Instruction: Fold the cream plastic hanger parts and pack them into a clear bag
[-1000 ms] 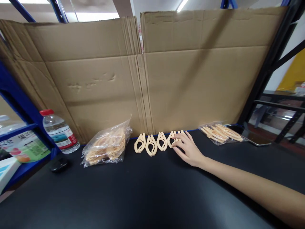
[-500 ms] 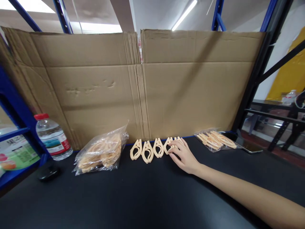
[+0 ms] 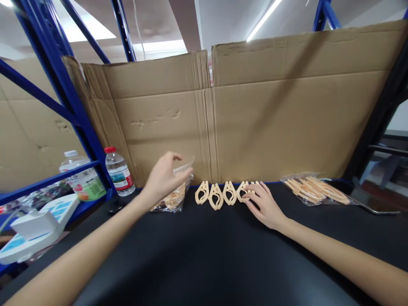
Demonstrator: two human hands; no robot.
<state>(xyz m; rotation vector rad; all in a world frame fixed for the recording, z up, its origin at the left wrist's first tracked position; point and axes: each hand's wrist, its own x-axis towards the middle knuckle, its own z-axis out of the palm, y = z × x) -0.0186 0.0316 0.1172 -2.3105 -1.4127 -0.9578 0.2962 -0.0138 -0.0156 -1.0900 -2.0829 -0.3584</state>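
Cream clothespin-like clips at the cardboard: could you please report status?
Left hand open by clear plastic bag of cream pieces; right hand over cream clip row's right end, partly hiding it.

Cardboard (image 3: 296,119) w/ prob. ceiling light (image 3: 264,20) above.

Clips: cream-coloured, teardrop-shaped, with open centres and narrow twin prongs; laid flat in a row on the black desk (image 3: 204,259), prongs pointed toward the cardboard (image 3: 287,127).
Second clip from left (image 3: 216,207): set slightly nearer the viewer than its neighbours.
Right end of row: partly covered by the right hand (image 3: 263,206), so the full count is hidden.
Clear plastic bag (image 3: 174,200): crinkled, filled with cream-coloured pieces, one corner raised; rested on the desk left of the clips, partly hidden behind the left hand (image 3: 164,176).
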